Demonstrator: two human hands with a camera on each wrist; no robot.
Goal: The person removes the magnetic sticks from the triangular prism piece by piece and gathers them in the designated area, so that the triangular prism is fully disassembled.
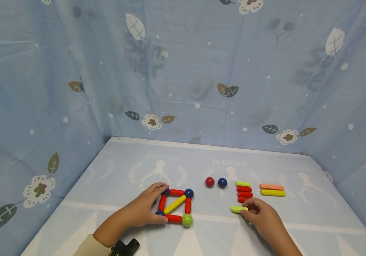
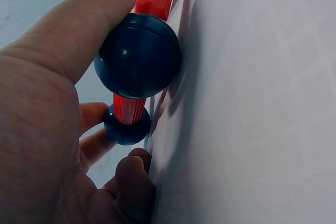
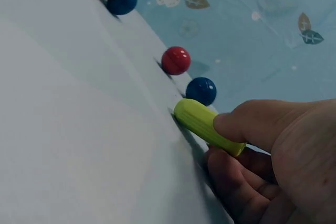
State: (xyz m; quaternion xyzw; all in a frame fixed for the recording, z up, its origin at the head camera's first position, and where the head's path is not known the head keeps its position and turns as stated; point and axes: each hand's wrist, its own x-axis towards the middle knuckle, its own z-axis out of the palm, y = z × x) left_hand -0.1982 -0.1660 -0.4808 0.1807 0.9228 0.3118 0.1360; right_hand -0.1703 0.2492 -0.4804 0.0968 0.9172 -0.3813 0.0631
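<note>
Leftmost on my feed, the left hand grips the left side of the frame, fingers at the far-left blue ball and thumb by the near-left blue ball; I see red sides all round, a yellow diagonal up to the far-right blue ball, and a green ball at the near-right corner; the frame rests on the worktop; to its right and farther off, a red ball and a loose blue ball stand side by side, slightly apart; next comes the lime rod, pinched at its right end by the right hand; what I watch is its line: the long axis runs roughly left to right, the free end toward the frame, which lies well to the left, green corner nearest; the left hand is on the frame's opposite side; I cannot tell whether the rod touches the worktop; just beyond it I count three loose red rods, then a second lime rod; farthest right, an orange rod lies beside a long yellow rod.
</note>
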